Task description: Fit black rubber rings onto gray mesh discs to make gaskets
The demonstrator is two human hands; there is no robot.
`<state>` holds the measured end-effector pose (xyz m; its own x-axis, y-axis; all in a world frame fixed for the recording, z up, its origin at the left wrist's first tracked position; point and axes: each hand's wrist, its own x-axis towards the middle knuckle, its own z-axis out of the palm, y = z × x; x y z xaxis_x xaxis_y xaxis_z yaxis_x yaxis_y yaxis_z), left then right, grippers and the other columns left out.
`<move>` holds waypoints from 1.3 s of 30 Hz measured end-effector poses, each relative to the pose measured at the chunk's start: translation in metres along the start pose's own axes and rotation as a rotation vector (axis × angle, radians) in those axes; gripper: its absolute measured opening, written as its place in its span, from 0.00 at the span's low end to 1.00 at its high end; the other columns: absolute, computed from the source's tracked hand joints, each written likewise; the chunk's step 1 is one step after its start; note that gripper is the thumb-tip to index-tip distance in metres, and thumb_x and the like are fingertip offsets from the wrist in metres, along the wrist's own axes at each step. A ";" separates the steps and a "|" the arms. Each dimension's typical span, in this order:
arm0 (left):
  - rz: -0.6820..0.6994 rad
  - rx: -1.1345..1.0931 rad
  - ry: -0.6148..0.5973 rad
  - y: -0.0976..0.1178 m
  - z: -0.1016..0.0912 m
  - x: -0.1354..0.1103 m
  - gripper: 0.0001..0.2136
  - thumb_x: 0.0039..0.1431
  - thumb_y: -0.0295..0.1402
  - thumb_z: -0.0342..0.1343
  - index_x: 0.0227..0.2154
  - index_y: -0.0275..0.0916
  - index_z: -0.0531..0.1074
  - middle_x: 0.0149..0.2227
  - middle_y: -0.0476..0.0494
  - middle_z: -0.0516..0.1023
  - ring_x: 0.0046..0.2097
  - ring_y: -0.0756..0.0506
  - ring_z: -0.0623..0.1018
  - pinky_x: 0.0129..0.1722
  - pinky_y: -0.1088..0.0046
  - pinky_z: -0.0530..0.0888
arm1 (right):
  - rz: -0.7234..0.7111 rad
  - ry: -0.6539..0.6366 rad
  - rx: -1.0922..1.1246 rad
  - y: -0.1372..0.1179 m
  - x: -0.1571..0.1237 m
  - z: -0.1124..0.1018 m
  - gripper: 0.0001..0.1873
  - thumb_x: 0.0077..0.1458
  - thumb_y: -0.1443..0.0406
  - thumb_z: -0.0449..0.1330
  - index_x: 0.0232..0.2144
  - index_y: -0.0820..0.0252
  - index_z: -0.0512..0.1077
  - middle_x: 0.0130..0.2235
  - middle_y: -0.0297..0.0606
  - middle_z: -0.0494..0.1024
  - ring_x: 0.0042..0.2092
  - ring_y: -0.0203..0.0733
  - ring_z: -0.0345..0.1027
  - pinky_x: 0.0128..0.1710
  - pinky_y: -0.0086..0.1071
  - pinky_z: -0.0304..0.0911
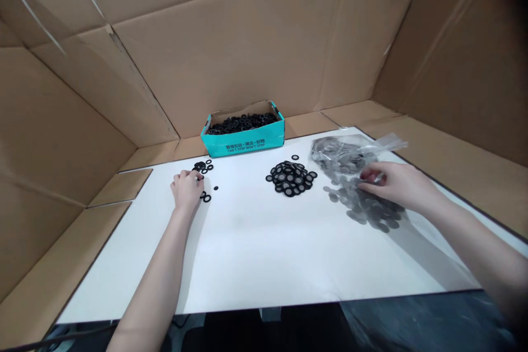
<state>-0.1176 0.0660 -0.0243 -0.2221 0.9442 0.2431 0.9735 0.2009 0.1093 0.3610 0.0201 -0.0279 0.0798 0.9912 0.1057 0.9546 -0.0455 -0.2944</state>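
My left hand (186, 188) rests on the white board (247, 242) with its fingers curled in a pinch at a small cluster of black rubber rings (203, 166); two more rings (205, 197) lie beside it. My right hand (394, 182) lies over a spread of grey mesh discs (363, 209), fingers pinched together at the discs near a clear plastic bag (350, 153) that holds more of them. Between the hands sits a pile of black rings fitted with mesh (291, 177).
A teal cardboard box (243, 140) full of black rings stands at the far edge of the board. Tall brown cardboard walls (256, 44) close in the back and both sides. A single ring (295, 157) lies behind the middle pile.
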 end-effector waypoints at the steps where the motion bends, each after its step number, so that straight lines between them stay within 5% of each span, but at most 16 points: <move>1: 0.013 -0.002 -0.004 0.000 0.000 0.000 0.12 0.61 0.32 0.50 0.42 0.40 0.78 0.50 0.35 0.76 0.54 0.31 0.72 0.52 0.54 0.69 | -0.012 0.002 -0.012 0.000 0.000 0.002 0.10 0.48 0.56 0.62 0.31 0.54 0.75 0.37 0.36 0.81 0.36 0.45 0.72 0.33 0.34 0.61; 5: 0.059 -0.023 -0.024 -0.001 0.002 0.002 0.10 0.59 0.30 0.51 0.40 0.41 0.77 0.45 0.40 0.81 0.49 0.37 0.77 0.50 0.62 0.70 | -0.026 0.036 -0.117 -0.009 -0.001 0.009 0.11 0.54 0.58 0.58 0.36 0.55 0.77 0.42 0.41 0.79 0.42 0.49 0.72 0.33 0.35 0.60; 11: 0.078 -0.042 0.011 -0.002 0.007 0.004 0.17 0.60 0.30 0.50 0.52 0.41 0.70 0.49 0.38 0.80 0.51 0.36 0.78 0.49 0.61 0.70 | 0.044 0.037 -0.224 -0.023 -0.002 0.005 0.10 0.56 0.61 0.59 0.39 0.55 0.76 0.47 0.41 0.78 0.48 0.51 0.70 0.32 0.36 0.59; 20: 0.129 -0.124 0.070 -0.001 0.009 0.005 0.17 0.56 0.27 0.52 0.48 0.41 0.73 0.44 0.41 0.80 0.48 0.38 0.77 0.47 0.63 0.70 | 0.111 0.000 -0.122 -0.023 -0.002 0.009 0.11 0.55 0.63 0.58 0.41 0.51 0.75 0.41 0.33 0.82 0.43 0.48 0.73 0.33 0.34 0.60; 26: 0.118 -0.229 0.083 -0.003 0.012 0.008 0.13 0.52 0.26 0.52 0.40 0.39 0.76 0.35 0.44 0.79 0.38 0.44 0.78 0.42 0.69 0.72 | 0.101 0.072 0.001 -0.017 -0.001 0.008 0.07 0.51 0.59 0.59 0.32 0.51 0.74 0.35 0.33 0.81 0.37 0.46 0.73 0.31 0.34 0.59; 39: 0.130 -0.487 0.135 0.006 0.002 0.002 0.11 0.52 0.30 0.53 0.37 0.38 0.77 0.37 0.43 0.79 0.35 0.45 0.77 0.44 0.67 0.74 | 0.071 0.179 0.147 -0.024 -0.006 -0.003 0.08 0.49 0.59 0.60 0.32 0.55 0.70 0.30 0.38 0.81 0.32 0.46 0.73 0.32 0.34 0.60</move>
<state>-0.1124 0.0697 -0.0254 -0.1370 0.9046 0.4037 0.8627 -0.0913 0.4974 0.3388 0.0153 -0.0192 0.2074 0.9477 0.2424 0.8939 -0.0829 -0.4406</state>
